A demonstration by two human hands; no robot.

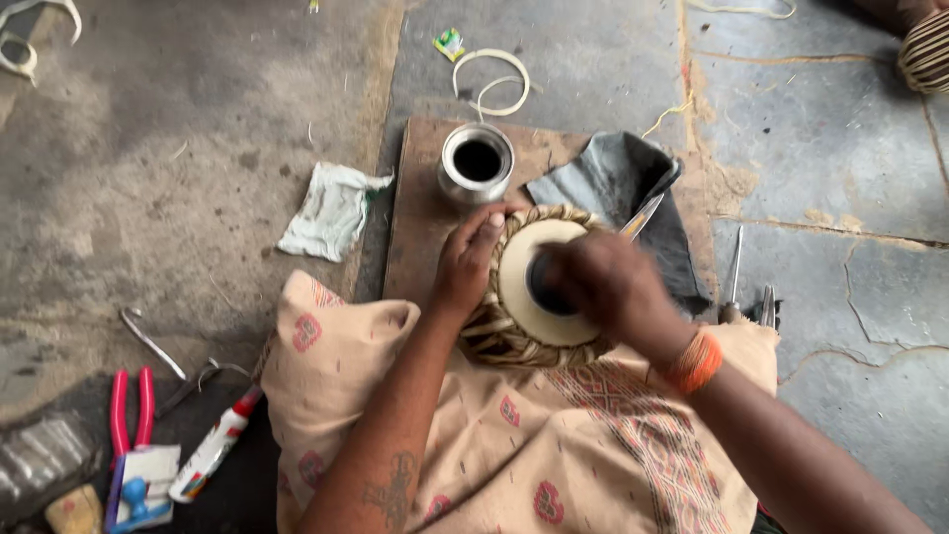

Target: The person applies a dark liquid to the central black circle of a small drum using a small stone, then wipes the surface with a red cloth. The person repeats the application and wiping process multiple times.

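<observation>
A small drum point(524, 297) with a pale skin head, a dark centre patch and a woven strap rim rests on a patterned beige cloth point(514, 435) over my lap. My left hand point(467, 259) grips the drum's left rim, fingers curled over the weave. My right hand point(605, 287), blurred with motion, presses on the dark patch in the middle of the skin. What it holds I cannot make out. A metal blade point(643, 216) sticks out past the drum's far right edge.
A steel pot point(476, 162) of black paste stands on a wooden board point(420, 218) beyond the drum, beside a grey cloth point(623, 183). A white rag point(332, 210) lies left. Red pliers point(130, 407), a glue tube point(213, 450) and metal tools point(746, 292) lie on the stone floor.
</observation>
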